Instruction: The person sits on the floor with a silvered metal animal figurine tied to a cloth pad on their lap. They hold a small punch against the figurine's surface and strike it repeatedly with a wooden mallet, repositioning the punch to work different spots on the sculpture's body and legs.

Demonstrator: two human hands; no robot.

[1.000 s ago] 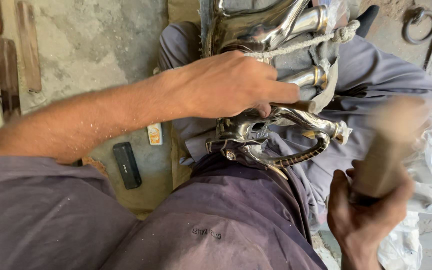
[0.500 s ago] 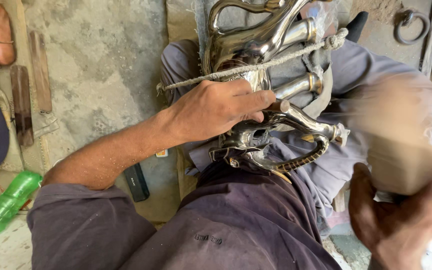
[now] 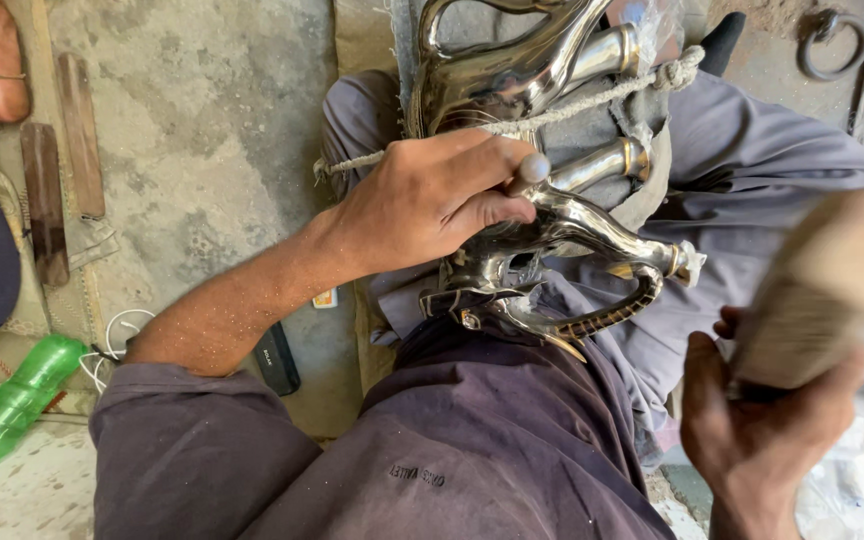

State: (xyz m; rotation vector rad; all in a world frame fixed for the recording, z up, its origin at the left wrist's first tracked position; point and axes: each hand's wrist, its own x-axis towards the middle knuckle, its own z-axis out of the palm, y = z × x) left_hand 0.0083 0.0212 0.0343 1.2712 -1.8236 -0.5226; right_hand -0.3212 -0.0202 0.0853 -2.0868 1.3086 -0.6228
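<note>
Your left hand is closed over the shiny metal ornament lying across your lap, fingers wrapped on its curved body with the thumb pressed against one polished tube. A rope runs over the ornament's upper part, just above your knuckles. Your right hand grips a blurred wooden block, held apart from the ornament at its right. On the concrete floor to your left lie a green plastic bottle and two wooden strips.

Blurred block, perhaps wood; ornament top cropped.
</note>
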